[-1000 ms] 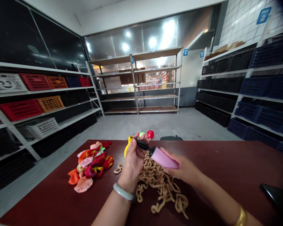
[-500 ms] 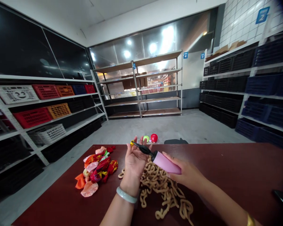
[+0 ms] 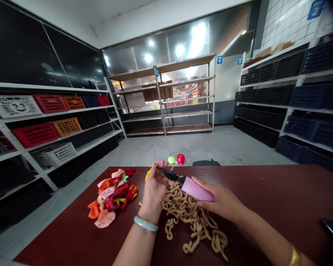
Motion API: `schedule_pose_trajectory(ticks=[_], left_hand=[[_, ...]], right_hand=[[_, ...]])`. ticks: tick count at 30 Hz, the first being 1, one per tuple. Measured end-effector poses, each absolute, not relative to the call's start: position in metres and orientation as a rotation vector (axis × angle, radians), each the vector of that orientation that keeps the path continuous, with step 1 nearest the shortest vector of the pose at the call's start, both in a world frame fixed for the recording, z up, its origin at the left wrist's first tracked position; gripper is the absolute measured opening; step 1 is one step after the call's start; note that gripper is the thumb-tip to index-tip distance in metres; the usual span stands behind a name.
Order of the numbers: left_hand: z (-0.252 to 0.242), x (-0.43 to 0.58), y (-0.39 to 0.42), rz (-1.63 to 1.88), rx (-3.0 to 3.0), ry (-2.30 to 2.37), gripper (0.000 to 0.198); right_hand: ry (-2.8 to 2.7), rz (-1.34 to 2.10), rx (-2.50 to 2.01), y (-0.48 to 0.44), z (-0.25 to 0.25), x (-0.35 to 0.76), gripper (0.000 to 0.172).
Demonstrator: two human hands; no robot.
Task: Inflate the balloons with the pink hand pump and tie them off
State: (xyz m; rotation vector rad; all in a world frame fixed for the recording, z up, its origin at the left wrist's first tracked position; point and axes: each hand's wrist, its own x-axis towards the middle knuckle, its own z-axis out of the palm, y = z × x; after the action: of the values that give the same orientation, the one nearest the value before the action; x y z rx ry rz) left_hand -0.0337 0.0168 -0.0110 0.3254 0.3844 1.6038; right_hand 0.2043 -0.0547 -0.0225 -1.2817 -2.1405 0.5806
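My right hand [image 3: 224, 201] is wrapped round the pink barrel of a hand balloon pump [image 3: 195, 189]. The pump's black nozzle end points left, toward my left hand [image 3: 156, 190]. Between the thumb and index finger of that hand is a small yellow balloon [image 3: 148, 174], limp and held at the nozzle tip. The other left fingers are loosely spread behind the nozzle. How far the balloon's neck sits over the tip is hidden by my fingers. Below the pump lies a heap of tan, rope-like twisted pieces [image 3: 194, 214], partly covered by my hands.
A pile of uninflated coloured balloons [image 3: 113, 195] lies left on the dark red table [image 3: 266, 192]. A red balloon [image 3: 180, 159] and a green balloon [image 3: 171, 160], both inflated, are beyond the far edge. A dark object [image 3: 329, 227] sits at right. Shelves with crates [image 3: 36, 133] line the sides.
The yellow balloon now shows more on the left of my left fingers, which have closed in at the nozzle tip. The pump stays nearly in place; the view has shifted slightly.
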Motion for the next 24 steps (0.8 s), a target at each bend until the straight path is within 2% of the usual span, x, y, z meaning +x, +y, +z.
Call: schedule_pose_trajectory(ticks=[4, 11, 17, 24], left_hand=[[-0.012, -0.029, 0.014, 1.599, 0.388, 0.487, 0.009], [-0.016, -0.008, 0.004, 1.552, 0.463, 0.580, 0.006], [-0.021, 0.004, -0.004, 1.599, 0.635, 0.687, 0.020], [-0.018, -0.005, -0.004, 1.430, 0.758, 0.734, 0.038]], right_hand=[[-2.175, 0.524, -1.275, -0.053, -0.021, 0.208, 0.071], [-2.205, 0.518, -1.288, -0.048, -0.019, 0.218, 0.073], [-2.179, 0.529, -1.282, -0.049, -0.018, 0.219, 0.075], [-2.105, 0.667, -1.205, -0.044, -0.026, 0.218, 0.076]])
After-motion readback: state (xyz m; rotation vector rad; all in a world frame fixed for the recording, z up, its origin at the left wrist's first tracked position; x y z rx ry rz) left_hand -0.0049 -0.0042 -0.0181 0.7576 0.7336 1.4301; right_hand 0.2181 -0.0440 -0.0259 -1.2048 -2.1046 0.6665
